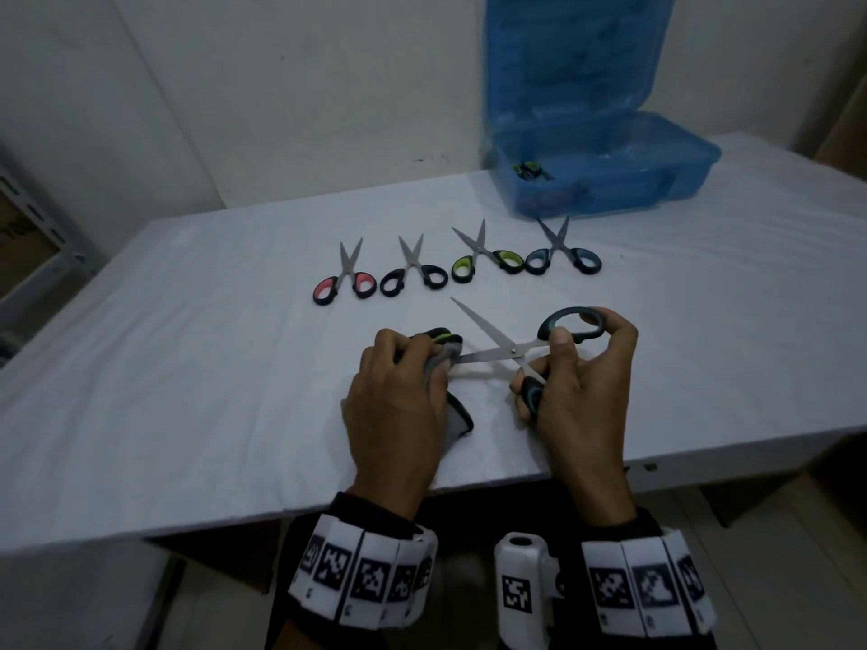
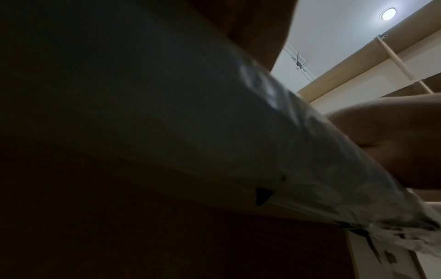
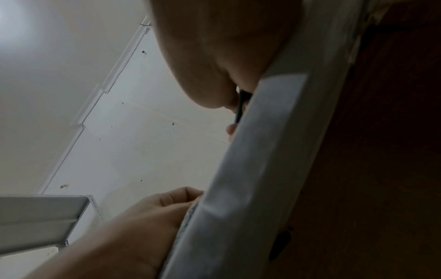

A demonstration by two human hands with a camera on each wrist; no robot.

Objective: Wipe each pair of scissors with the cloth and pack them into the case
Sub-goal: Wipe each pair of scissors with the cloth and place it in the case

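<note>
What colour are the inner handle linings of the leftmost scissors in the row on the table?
Pink, set in black handles, on the leftmost scissors. The head view shows it best.

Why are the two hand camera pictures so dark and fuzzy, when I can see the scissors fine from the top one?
Head view: dim but sharp enough; the open scissors, the cloth and the blue case read clearly, and the table edges bend from the wide lens. Left wrist view: the blurred table edge fills it, dark below; a ceiling lamp glares. Right wrist view: soft focus, the table edge hides almost all of the scissors.
</note>
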